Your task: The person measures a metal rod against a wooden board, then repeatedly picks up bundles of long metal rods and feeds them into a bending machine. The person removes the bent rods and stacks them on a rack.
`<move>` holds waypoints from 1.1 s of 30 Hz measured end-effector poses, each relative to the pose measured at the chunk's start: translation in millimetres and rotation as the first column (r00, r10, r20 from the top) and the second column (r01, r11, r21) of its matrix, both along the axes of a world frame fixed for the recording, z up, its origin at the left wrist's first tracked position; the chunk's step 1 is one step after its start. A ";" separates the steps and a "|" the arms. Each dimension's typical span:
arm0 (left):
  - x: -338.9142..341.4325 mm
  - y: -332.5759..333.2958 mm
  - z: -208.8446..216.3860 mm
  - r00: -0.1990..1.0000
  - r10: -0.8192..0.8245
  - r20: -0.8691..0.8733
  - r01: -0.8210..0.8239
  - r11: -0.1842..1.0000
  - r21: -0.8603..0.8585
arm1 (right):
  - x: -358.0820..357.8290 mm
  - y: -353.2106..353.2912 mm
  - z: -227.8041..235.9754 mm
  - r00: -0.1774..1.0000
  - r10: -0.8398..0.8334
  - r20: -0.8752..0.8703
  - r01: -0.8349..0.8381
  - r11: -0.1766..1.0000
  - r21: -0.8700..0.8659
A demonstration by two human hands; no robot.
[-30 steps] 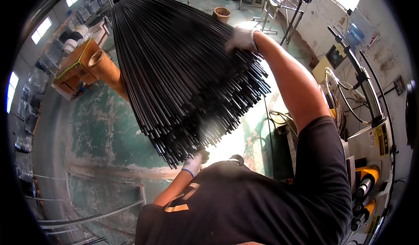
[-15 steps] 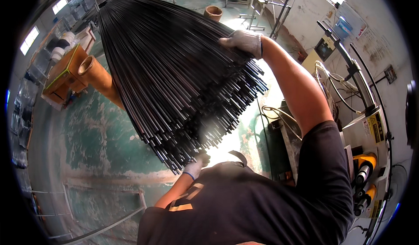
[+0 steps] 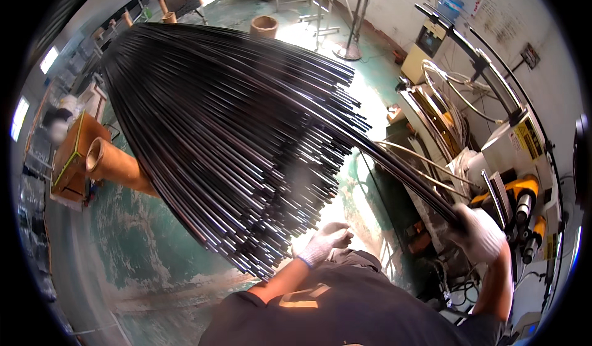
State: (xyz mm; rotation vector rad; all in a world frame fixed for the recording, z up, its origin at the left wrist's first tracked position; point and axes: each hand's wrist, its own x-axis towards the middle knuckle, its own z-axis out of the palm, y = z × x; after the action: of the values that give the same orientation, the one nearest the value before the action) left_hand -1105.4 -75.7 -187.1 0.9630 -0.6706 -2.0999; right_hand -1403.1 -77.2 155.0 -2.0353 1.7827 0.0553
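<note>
A large bundle of long, thin black rods (image 3: 216, 111) fans out toward me, its near ends uneven. My right hand (image 3: 478, 234), in a pale work glove, is closed round the near ends of a few black rods (image 3: 401, 168) that stick out to the right, beyond the rest. They run back across the top of the bundle. My left hand (image 3: 325, 244), also gloved, is just below the bundle's near ends, close to my body. Its fingers are apart and loosely bent, with nothing seen in them.
Brown tubes stand around the bundle, one (image 3: 117, 166) at the left and another (image 3: 264, 26) behind it. An orange-brown box (image 3: 79, 155) is at the far left. To the right is a machine bench (image 3: 425, 136) with cables, a metal arm (image 3: 493, 84) and yellow-black tools (image 3: 523, 198).
My right hand has moved from the bundle's right side down to the lower right, drawing a few rods out. My left hand has moved right, and the view has shifted.
</note>
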 end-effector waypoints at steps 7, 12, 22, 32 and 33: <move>-79.3 -7.7 77.4 0.900 -0.087 -0.426 0.002 0.980 -0.197 | -130.3 179.8 -68.5 0.903 -0.414 -0.118 0.282 0.776 -0.565; -132.9 -45.4 166.1 0.772 0.044 -0.635 -0.203 0.962 -0.180 | -211.7 282.5 -116.7 0.843 -0.502 -0.192 0.213 0.640 -0.738; -214.2 8.2 174.5 0.802 0.202 -0.562 -0.231 0.973 0.019 | -465.4 574.1 -255.6 0.437 -0.884 -0.167 0.668 0.443 -0.599; -366.3 0.4 253.1 0.794 -0.022 -0.607 -0.019 0.998 -0.060 | -494.8 613.1 -317.3 -0.020 -0.995 -0.100 0.704 0.056 -0.708; -376.0 -12.5 255.3 0.784 -0.064 -0.617 0.003 0.995 -0.099 | -500.8 617.9 -322.2 -0.175 -0.977 -0.123 0.638 -0.018 -0.770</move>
State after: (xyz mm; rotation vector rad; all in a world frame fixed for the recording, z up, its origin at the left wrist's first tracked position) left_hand -1481.4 -88.2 68.1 0.1598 -0.4292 -2.2108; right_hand -1903.9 540.7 -167.2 -0.1859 3.6673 -0.0593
